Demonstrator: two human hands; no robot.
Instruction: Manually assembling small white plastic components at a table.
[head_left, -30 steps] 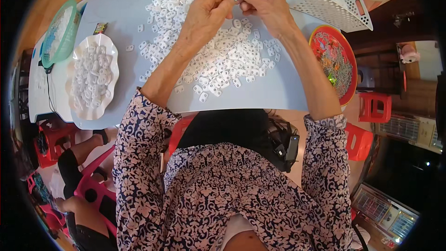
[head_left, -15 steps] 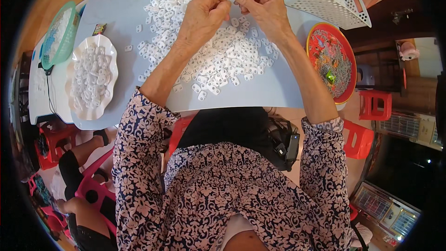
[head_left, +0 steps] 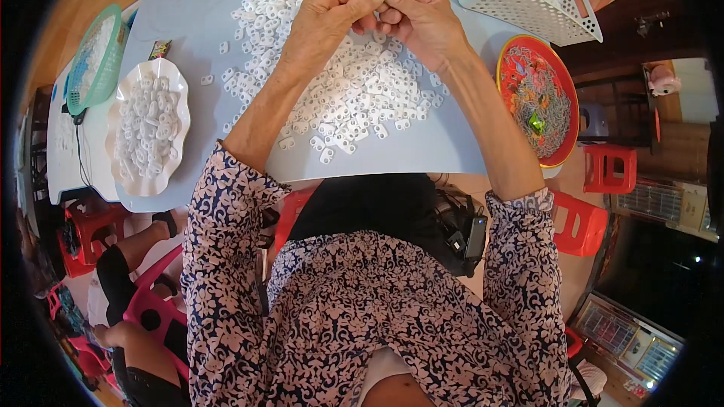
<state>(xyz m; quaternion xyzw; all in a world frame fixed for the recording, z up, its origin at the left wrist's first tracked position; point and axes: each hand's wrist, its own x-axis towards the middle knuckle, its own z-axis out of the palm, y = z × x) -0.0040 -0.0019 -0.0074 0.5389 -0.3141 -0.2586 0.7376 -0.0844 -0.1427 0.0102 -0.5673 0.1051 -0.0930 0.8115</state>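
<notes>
My left hand (head_left: 326,26) and my right hand (head_left: 428,21) meet over the far part of the table, thumbs and fingertips pinched together and touching. Whatever they hold is too small and too covered by the fingers to name. Beneath and around them lies a wide spread of small white plastic pieces with round holes (head_left: 369,90), heaped on the pale blue-grey table (head_left: 422,147). Right of my right forearm is a red bowl (head_left: 571,109) holding many thin grey metal bits and a small shiny green wrapper (head_left: 536,122).
A wavy-edged white dish (head_left: 115,147) of white pieces stands at the left, near a green basket (head_left: 113,68). At the far right is a white perforated basket (head_left: 520,15). Red stools (head_left: 579,224) stand beside the table; another person's legs (head_left: 139,245) show lower left.
My hands have come closer together, so the fingertips now touch. My right hand's fingers have curled in below the thumb. The piles and containers look the same.
</notes>
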